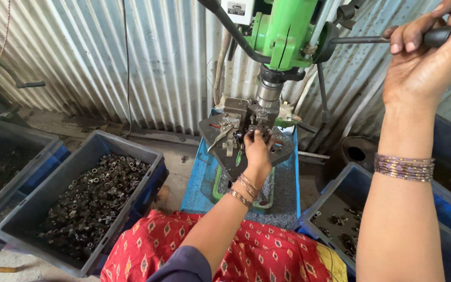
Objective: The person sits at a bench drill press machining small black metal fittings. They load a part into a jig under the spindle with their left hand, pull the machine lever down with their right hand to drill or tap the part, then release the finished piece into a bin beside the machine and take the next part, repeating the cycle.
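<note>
I look down at a green drill press (284, 28); everything below is placed from it. My left hand (257, 148) reaches under its chuck (268, 94), fingers curled around a small dark metal part (250, 131) seated in the clamp jig (236, 137) on the press plate; the grip looks closed, though the part is mostly hidden. My right hand (424, 57) is up to the right of the press, wrapped shut around the black feed handle (437, 35). Left of the press, a grey bin (87, 196) holds many dark nuts (92, 201); right of it, a blue bin (335, 214) holds a few. The part seems hard, stiff, heavy for its size, probably oily; I would pinch it by its sides.
</note>
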`<control>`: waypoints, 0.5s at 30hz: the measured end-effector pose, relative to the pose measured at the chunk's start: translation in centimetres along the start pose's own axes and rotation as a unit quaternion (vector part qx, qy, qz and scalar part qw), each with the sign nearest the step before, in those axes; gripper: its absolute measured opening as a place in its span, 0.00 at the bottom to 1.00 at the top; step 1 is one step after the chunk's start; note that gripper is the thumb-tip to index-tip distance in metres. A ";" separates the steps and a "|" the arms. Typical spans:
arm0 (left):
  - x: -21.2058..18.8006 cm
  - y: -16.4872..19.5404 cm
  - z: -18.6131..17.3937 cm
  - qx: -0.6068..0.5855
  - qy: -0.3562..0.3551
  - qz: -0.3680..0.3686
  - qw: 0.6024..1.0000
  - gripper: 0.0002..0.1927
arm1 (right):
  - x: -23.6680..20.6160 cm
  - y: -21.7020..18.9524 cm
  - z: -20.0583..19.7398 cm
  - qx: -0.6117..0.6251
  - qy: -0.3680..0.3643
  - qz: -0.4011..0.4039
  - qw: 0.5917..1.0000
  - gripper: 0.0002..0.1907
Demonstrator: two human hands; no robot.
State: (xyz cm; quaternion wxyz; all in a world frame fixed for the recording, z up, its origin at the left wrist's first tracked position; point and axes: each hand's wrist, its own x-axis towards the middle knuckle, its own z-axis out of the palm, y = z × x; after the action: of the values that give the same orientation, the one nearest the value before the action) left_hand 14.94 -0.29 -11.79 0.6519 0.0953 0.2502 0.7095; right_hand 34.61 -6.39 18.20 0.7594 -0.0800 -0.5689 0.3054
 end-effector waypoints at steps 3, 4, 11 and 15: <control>0.7 0.9 0.8 0.018 -0.003 -0.002 1.000 0.14 | 0.0 0.1 -0.5 0.005 0.015 0.011 1.000 0.15; 1.0 1.2 1.1 0.018 -0.003 -0.008 1.000 0.15 | 0.0 0.2 -0.7 0.004 0.018 0.014 1.000 0.16; -5.9 5.4 2.1 0.054 -0.033 -0.102 0.993 0.21 | 0.2 0.6 -1.8 -0.005 0.018 0.021 1.000 0.16; -10.4 11.9 0.9 0.371 -0.128 0.311 0.865 0.18 | 0.0 0.5 -1.9 -0.001 0.023 0.024 0.999 0.15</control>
State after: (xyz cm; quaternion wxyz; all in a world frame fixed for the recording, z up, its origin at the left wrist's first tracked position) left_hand 6.31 -10.48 -3.31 0.3399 0.4932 0.3666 0.7119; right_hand 36.19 -5.56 17.36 0.7646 -0.1014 -0.5495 0.3212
